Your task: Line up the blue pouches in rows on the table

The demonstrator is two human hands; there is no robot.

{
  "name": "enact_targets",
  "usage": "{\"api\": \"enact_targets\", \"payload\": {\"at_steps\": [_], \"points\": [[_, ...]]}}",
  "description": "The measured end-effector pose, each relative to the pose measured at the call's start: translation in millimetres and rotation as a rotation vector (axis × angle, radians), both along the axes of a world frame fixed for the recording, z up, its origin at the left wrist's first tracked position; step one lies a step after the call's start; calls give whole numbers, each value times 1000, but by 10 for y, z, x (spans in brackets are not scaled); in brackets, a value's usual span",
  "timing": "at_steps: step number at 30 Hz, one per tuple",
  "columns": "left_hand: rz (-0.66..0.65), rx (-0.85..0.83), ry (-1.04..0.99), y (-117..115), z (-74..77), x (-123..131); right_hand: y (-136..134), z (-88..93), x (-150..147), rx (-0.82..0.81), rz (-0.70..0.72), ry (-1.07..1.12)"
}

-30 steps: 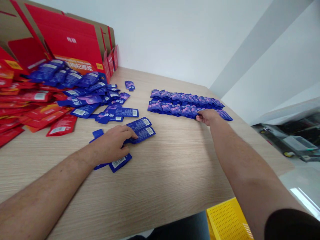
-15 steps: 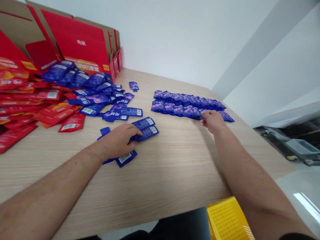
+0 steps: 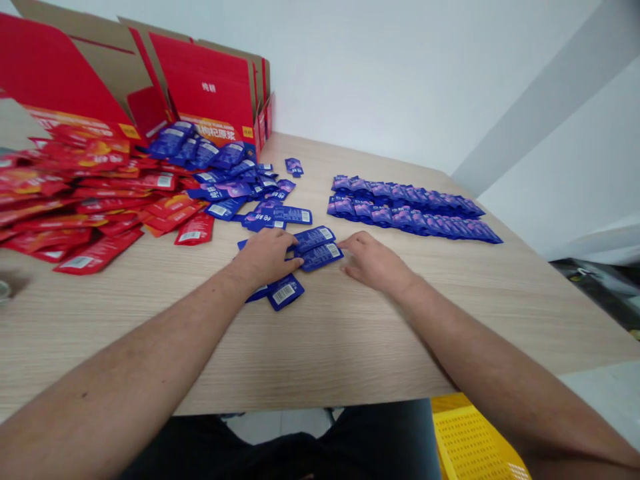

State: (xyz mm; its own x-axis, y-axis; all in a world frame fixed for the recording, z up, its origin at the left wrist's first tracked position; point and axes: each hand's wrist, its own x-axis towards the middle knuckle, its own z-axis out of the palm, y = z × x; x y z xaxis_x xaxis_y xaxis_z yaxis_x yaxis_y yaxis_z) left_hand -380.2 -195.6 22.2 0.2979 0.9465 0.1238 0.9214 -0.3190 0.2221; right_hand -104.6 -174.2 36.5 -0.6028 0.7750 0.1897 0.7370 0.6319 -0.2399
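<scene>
My left hand (image 3: 270, 257) is over a small group of blue pouches, its thumb and fingers closed about two of them. Those two blue pouches (image 3: 320, 257) stick out to the right with their barcodes up. Another blue pouch (image 3: 286, 292) lies just below that hand. My right hand (image 3: 373, 260) is at the right end of the two pouches, thumb and forefinger apart, with nothing seen between them. Farther right, overlapping blue pouches lie in two long rows, a back row (image 3: 407, 195) and a front row (image 3: 415, 219).
A heap of blue pouches (image 3: 225, 190) lies at the left beside a large pile of red pouches (image 3: 110, 193). Red cardboard boxes (image 3: 205, 80) stand behind them. One small blue pouch (image 3: 294, 167) lies apart. Below the table edge is a yellow basket (image 3: 475, 440).
My right hand has left the front row and come left to the pouches by my left hand. The front row's right end is uncovered now. The view has shifted left.
</scene>
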Motion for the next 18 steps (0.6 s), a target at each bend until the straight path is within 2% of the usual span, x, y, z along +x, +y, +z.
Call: {"api": "enact_targets", "payload": {"at_steps": [2, 9, 14, 18], "points": [[-9, -3, 0, -2, -4, 1, 27, -9, -141, 71, 71, -105], [-48, 23, -4, 33, -23, -23, 58, -31, -397, 233, 130, -349], [-61, 30, 34, 98, -48, -64, 82, -55, -398, 340, 173, -368], [-61, 19, 29, 114, -50, -78, 20, -5, -259, 365, 151, -322]]}}
